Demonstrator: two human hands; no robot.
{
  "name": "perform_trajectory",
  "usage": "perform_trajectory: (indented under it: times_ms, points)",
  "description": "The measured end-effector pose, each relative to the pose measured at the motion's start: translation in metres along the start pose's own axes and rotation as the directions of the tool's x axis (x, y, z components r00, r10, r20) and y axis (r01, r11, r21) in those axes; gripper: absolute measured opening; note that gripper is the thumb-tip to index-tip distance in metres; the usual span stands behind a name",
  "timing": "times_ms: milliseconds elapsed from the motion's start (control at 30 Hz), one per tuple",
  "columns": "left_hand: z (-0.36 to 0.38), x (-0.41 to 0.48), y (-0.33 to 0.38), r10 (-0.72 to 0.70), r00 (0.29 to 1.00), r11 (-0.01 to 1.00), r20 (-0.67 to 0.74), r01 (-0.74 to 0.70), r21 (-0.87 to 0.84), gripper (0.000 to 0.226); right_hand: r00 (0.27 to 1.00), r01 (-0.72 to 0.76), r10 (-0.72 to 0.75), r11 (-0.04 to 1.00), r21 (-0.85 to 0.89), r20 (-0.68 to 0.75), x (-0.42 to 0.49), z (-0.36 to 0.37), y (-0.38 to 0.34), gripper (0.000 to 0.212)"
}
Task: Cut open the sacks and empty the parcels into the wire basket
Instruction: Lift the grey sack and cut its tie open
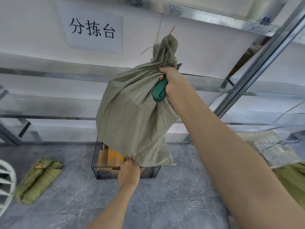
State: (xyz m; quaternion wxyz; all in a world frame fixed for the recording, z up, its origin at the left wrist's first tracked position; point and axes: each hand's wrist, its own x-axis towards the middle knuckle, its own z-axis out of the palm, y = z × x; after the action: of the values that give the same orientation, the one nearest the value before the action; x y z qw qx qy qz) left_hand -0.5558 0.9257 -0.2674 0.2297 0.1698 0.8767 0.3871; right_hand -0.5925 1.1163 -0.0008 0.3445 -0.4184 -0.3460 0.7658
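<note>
A full grey-green woven sack [130, 109] hangs in the air above the black wire basket [99, 172]. My right hand [171, 76] grips its tied neck together with a green-handled knife [159, 92], whose blade tip shows just behind the neck. A red tie [172, 30] sticks up from the sack's top. My left hand [129, 169] pinches the sack's bottom corner. Brown cardboard parcels [112, 157] lie inside the basket, partly hidden by the sack.
Folded green sacks [38, 177] with a red tie lie on the grey tile floor at the left. A white slatted object [6, 182] is at the far left edge. Metal shelving [257, 66] runs behind and to the right. A white woven mat [272, 149] lies at right.
</note>
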Motion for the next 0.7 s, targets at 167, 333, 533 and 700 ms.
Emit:
perform_trajectory:
  times_ms: [167,333,533,700]
  points:
    - [-0.023,-0.01,-0.003,0.028,0.994,0.995,-0.107,-0.018,0.094,0.042,0.995,0.087,-0.096,0.978,-0.19,-0.036,0.0,-0.006,0.01,0.006]
    - [-0.062,0.003,-0.001,0.143,0.966,0.986,-0.216,-0.121,0.116,0.046,0.975,0.137,-0.199,0.89,-0.434,-0.099,0.012,-0.023,0.041,0.014]
    - [-0.097,0.014,0.0,0.22,0.943,0.967,-0.251,-0.178,0.182,0.047,0.943,0.109,-0.268,0.809,-0.578,-0.197,0.025,-0.037,0.076,0.009]
    - [-0.133,0.018,0.015,0.308,0.93,0.937,-0.201,-0.261,0.232,0.05,0.913,0.07,-0.323,0.726,-0.685,-0.25,0.032,-0.049,0.1,0.016]
